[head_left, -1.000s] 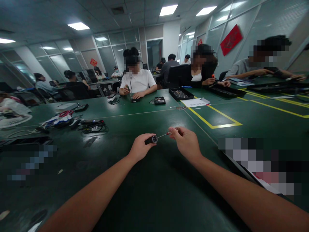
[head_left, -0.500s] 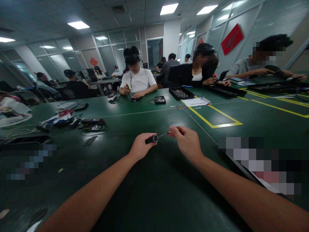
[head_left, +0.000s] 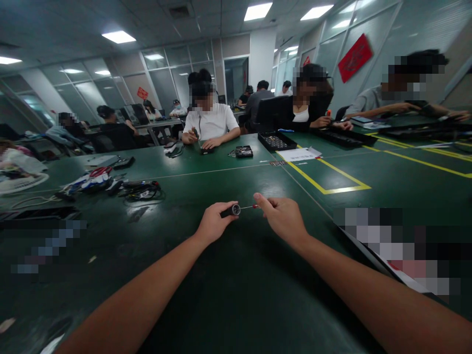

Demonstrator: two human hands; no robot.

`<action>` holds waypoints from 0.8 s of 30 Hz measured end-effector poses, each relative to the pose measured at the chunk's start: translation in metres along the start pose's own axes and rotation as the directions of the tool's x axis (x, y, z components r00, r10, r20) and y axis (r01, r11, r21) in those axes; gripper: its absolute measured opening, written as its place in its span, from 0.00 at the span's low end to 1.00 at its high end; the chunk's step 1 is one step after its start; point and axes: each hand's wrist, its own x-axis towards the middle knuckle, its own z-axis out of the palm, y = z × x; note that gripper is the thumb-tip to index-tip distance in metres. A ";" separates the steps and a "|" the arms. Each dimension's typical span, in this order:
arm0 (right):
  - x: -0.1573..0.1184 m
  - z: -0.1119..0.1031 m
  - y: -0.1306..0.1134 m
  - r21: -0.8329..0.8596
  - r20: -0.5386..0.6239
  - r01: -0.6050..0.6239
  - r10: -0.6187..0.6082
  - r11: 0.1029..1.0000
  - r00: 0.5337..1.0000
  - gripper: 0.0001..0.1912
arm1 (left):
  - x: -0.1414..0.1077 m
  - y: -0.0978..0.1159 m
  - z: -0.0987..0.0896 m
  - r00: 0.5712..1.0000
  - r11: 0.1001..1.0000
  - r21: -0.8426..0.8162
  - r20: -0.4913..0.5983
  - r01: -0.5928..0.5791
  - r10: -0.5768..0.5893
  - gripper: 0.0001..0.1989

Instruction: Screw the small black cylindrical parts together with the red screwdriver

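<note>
My left hand (head_left: 216,222) is closed around a black cylindrical object (head_left: 231,211), whose round, ringed end faces right and toward me. Opposite it, my right hand (head_left: 282,214) grips a small screwdriver with a red part (head_left: 255,206) near its thin metal shaft. The shaft points left and reaches the round end of the black object; whether its tip goes inside is too small to tell. Both hands are held over the green table (head_left: 228,295). The fingers of my right hand are curled, with the thumb raised along the top.
Cables (head_left: 143,191) and tools lie at the left, beside a dark tray (head_left: 40,214). Across the table, a person in white (head_left: 210,120) works near a small black case (head_left: 244,151). A parts tray (head_left: 276,141) and white paper (head_left: 300,154) lie beyond my hands; blurred papers sit right.
My right thumb has lifted and shifted left, and the screwdriver now lies more level. The black object in my left hand has moved very slightly left and up.
</note>
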 end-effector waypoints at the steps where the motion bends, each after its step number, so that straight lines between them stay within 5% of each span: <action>1: -0.001 0.000 -0.001 -0.017 0.011 0.001 -0.001 1.000 1.000 0.35 | 0.000 0.000 0.000 1.000 1.000 -0.005 0.000 0.005 -0.005 0.22; 16: -0.003 0.000 -0.003 -0.175 0.061 0.197 -0.189 0.965 0.980 0.26 | 0.000 0.000 -0.002 0.997 0.996 -0.047 -0.012 0.076 -0.077 0.22; 21: 0.000 0.004 0.004 0.014 0.113 0.165 -0.165 0.986 0.980 0.09 | 0.003 -0.003 -0.001 0.992 0.991 -0.083 -0.051 0.110 -0.114 0.22; 24: 0.000 0.007 0.006 0.126 0.164 0.114 -0.134 0.985 0.977 0.09 | 0.003 -0.004 -0.001 0.992 0.991 -0.078 -0.054 0.109 -0.113 0.22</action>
